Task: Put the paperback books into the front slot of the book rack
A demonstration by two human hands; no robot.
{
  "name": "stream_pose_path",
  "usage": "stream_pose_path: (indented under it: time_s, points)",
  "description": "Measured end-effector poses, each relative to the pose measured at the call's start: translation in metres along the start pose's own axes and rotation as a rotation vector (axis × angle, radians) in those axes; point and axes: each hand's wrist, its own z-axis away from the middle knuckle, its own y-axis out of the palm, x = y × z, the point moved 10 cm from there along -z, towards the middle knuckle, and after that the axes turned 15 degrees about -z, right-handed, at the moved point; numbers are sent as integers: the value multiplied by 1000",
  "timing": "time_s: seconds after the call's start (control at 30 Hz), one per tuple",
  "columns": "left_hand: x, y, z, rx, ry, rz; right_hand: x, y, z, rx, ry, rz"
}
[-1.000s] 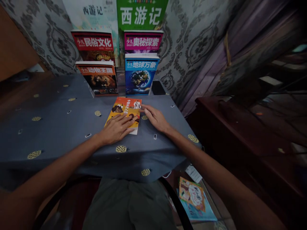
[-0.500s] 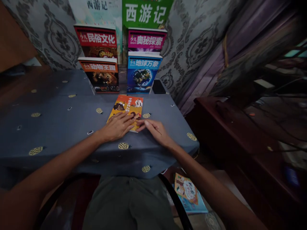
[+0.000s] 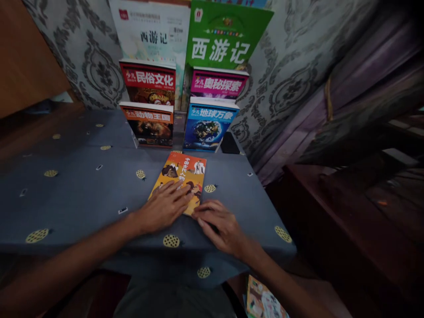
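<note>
1. The thin paper book, a smooth rectangle in orange and yellow with printed figures, lay face up on the table in front of the person, its lower part covered by fingers
2. The left hand rested flat across the lower cover, fingers spread and gripping nothing
3. The right hand touched the book's lower right corner with bent fingers; whether it pinched the pages could not be told, since its own fingers hid the contact
4. Beneath them spread a grey-blue tablecloth patterned with yellow pineapples and small label shapes, creased over the near edge
5. Beyond stood an orange-topped book and a blue book, boxy and upright, with a red-topped book and a magenta book behind, their lower covers hidden
6. A pale book and a green book rose at the back, the pale one cut off by the top edge
7. A flat black object lay partly behind the blue book, too dark to identify
8. Scrolled wallpaper met a folded purple curtain, blurred towards the right
</note>
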Motion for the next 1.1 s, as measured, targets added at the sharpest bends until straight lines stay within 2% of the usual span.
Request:
stream_pose_path:
  time_s: [0.1,0.23,0.37,0.47,0.63,0.77,0.93,1.1]
  points:
    - [2,1,-1,19,-23,26,0,0,-7,29,-33,-14]
    - [10,7,-2,123,-48,79,-20,-3,-15,29,17,-47]
    - [31,13,-2,229,-80,150,-48,6,-22,178,27,61]
    - [53,20,-3,270,-133,187,-83,6,-32,242,95,120]
    - [87,36,-16,285,-240,236,-152,-10,-52,193,310,194]
    - [112,51,-34,290,-315,260,-185,-22,-57,127,478,237]
    - [129,66,-44,263,-386,293,-186,-22,-53,135,574,303]
    - [134,68,-38,190,-452,269,-160,-16,-38,105,576,392]
